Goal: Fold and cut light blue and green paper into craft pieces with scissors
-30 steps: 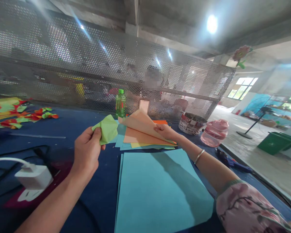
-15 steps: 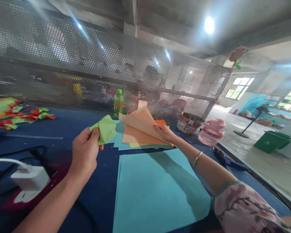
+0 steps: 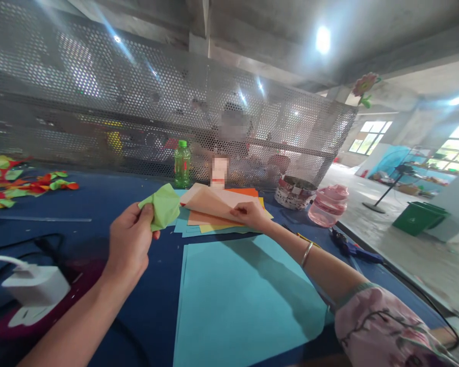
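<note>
Pinched between the thumb and fingers of my left hand [image 3: 132,242] is a folded, creased piece of green paper [image 3: 164,208], held above the table. My right hand [image 3: 252,214] grips the near edge of a peach paper sheet [image 3: 210,201], which is lifted and curled over the pile. Under it lie more peach, orange, yellow and light blue sheets [image 3: 214,229]. A stack of light blue paper [image 3: 240,300] lies flat in front of me, below my right forearm and partly in its shadow.
A green bottle [image 3: 182,165] stands by the perforated metal screen [image 3: 137,107]. To the right are a patterned round container [image 3: 296,193], a pink bottle [image 3: 328,206] and a blue glue gun [image 3: 355,248]. At left lie paper cutouts [image 3: 34,188] and a white charger [image 3: 36,285] with cables.
My right hand has moved slightly left and down, and the peach sheet in it has sunk lower over the pile. My left hand still holds the green paper. The view has shifted slightly.
</note>
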`<state>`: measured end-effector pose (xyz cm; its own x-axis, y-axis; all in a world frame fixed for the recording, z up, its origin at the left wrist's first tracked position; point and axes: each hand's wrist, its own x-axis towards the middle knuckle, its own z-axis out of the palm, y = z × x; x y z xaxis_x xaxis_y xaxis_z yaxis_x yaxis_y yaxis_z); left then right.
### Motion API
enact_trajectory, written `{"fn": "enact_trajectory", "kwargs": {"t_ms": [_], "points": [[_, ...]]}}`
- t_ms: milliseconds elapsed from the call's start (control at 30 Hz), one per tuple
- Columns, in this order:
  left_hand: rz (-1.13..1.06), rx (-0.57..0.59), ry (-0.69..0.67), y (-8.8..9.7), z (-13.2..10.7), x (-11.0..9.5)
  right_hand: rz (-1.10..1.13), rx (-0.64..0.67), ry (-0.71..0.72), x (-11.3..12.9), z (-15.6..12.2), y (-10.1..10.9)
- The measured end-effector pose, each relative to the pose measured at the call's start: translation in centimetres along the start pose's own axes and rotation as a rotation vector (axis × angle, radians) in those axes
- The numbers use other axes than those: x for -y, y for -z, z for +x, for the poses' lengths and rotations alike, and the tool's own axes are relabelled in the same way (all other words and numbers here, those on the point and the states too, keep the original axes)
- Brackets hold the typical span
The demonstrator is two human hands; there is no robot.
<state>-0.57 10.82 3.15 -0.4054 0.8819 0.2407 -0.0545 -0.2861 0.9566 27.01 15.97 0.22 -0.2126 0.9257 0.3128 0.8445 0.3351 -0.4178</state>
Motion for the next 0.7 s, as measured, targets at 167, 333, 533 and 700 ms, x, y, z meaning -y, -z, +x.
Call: {"fn": "enact_trajectory", "kwargs": {"t_ms": [167,333,533,700], "points": [[0.054,0.072,0.012,0.1,0.0,0.6,0.002,0.133,-0.048,1.7,-2.2,-0.1],[0.267,0.374,0.096,-0.3,-0.3,1.9,0.04,0.218,0.021,3.4,-3.9,1.3],[0.358,0.502,0.088,-0.7,-0.8,2.7,-0.113,0.333,0.038,5.0,-6.6,1.5],[0.321,0.462,0.152,-0.7,-1.1,1.7,-0.307,0.324,0.029,4.2,-8.2,1.2]]}}
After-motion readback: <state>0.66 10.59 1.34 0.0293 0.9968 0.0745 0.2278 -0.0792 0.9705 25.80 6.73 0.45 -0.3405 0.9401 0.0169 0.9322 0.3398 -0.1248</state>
